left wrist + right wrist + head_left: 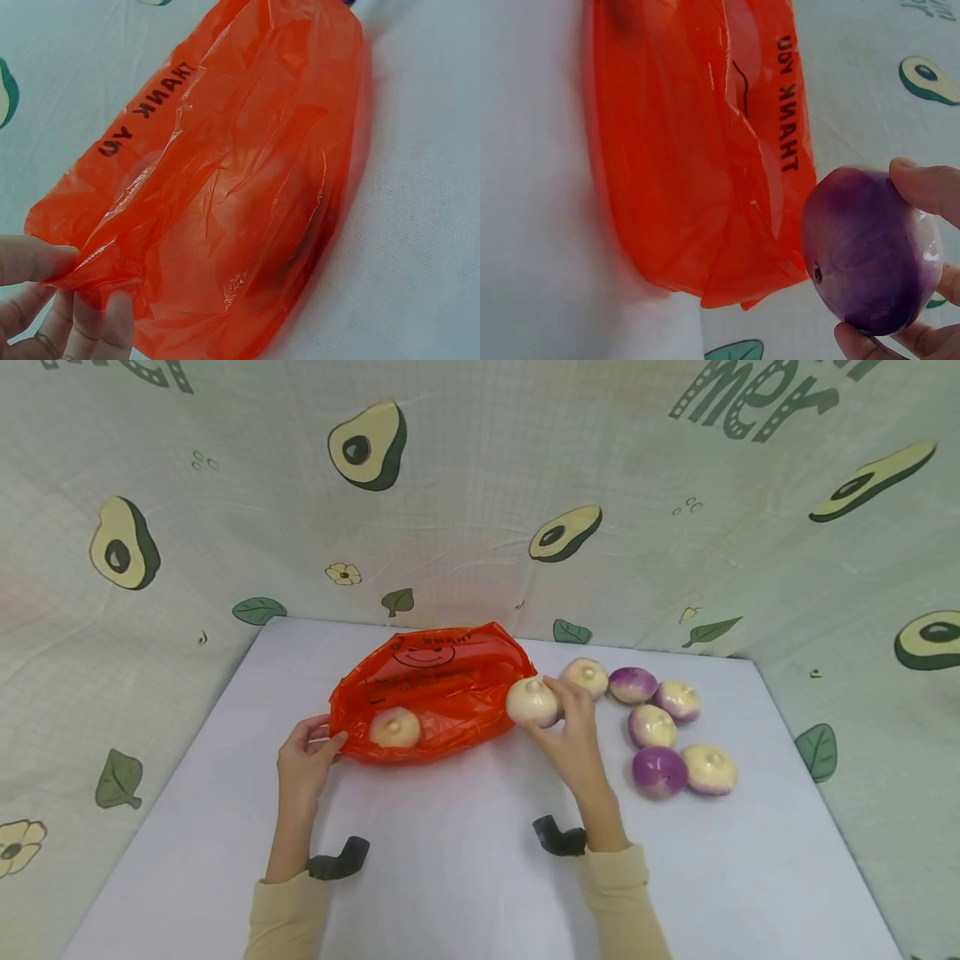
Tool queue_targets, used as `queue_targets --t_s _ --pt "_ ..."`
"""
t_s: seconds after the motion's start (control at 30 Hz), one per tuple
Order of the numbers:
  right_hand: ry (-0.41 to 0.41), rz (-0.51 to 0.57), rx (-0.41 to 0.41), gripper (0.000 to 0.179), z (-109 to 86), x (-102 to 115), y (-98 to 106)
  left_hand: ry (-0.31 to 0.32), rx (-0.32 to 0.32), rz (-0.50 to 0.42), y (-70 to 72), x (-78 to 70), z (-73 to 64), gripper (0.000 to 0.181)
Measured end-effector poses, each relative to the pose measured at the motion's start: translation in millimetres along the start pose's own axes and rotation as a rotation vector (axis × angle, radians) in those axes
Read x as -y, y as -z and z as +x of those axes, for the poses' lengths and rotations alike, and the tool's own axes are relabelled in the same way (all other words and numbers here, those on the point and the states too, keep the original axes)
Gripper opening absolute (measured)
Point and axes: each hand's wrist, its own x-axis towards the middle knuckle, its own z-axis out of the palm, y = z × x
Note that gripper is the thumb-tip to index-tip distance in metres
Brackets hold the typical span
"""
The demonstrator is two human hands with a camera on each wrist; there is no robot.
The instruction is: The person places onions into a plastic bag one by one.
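Observation:
A red plastic bag [457, 727] lies on the white table with its mouth spread, dark lettering on its back wall. Inside it, toward the left, sits one turnip [395, 727]. My left hand [306, 756] pinches the bag's left rim between thumb and fingers; the left wrist view shows the bag film [225, 195] bunched there. At the bag's right end, my right hand [570, 731] grips a second turnip [532, 702] by its sides. In the right wrist view, that turnip [874, 251] shows its purple side and overlaps the bag's edge.
To the right lies a loose group of several purple-and-white turnips [652, 727], the nearest one [585, 677] just behind my right hand. A pale cloth [465, 468] printed with avocados rises behind the table [450, 860]. A black curved piece [341, 860] sits at each wrist.

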Motion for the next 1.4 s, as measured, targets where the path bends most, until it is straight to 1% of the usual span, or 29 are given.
queue_targets --t_s 0.33,0.53,0.63,0.8,1.07,1.3,1.4 --pt "0.023 -0.03 0.068 0.057 4.3 12.1 -11.9 0.0 0.008 0.001 0.4 -0.9 -1.5 0.039" --pt "0.096 -0.06 0.104 0.054 8.0 17.9 -24.6 0.008 0.009 0.006 0.9 -0.8 -2.0 0.04" --pt "0.111 -0.088 0.143 0.055 9.5 22.0 -30.3 0.007 0.007 0.004 0.7 -0.9 -1.9 0.039" --pt "0.089 -0.126 0.228 0.055 12.8 27.3 -39.3 -0.009 0.009 -0.002 0.0 -1.3 -1.5 0.039" --pt "0.104 -0.199 0.34 0.055 19.9 33.7 -54.4 -0.041 0.009 -0.013 -0.5 -0.6 -1.4 0.038" --pt "0.127 -0.238 0.435 0.052 25.6 37.7 -68.5 -0.037 0.005 -0.009 -0.9 0.0 -0.7 0.038" --pt "0.123 -0.26 0.473 0.05 27.1 37.6 -75.2 -0.032 0.001 -0.009 -1.6 -0.4 -0.6 0.038"
